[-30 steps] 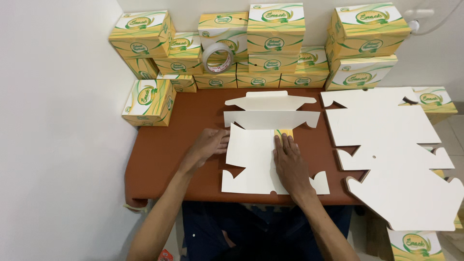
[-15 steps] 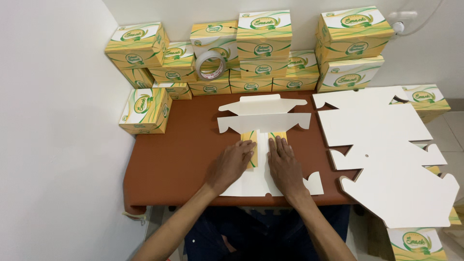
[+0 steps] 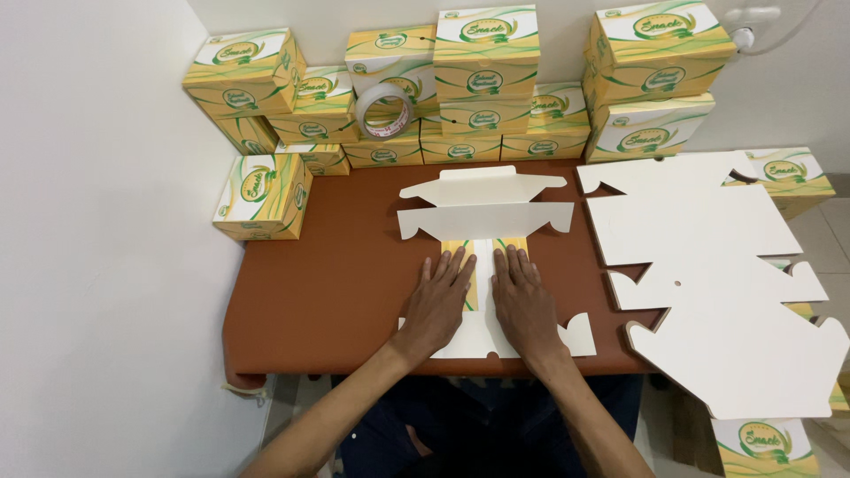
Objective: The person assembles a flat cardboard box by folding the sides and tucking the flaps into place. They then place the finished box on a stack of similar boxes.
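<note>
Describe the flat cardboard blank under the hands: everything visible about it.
The cardboard blank is a die-cut box sheet, white inside face up, lying on the brown table. Its two side panels are folded inward, showing yellow-and-green printed outsides with a narrow white gap between. The left hand and right hand press flat on these panels. Flaps with notched tabs spread at the far end; small rounded tabs stick out near the table's front edge.

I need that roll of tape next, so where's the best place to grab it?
Take the tape roll by its upper rim, coming from the front and above. It stands on edge, leaning against the stacked boxes, open hole facing you, so fingers can hook through.
</note>
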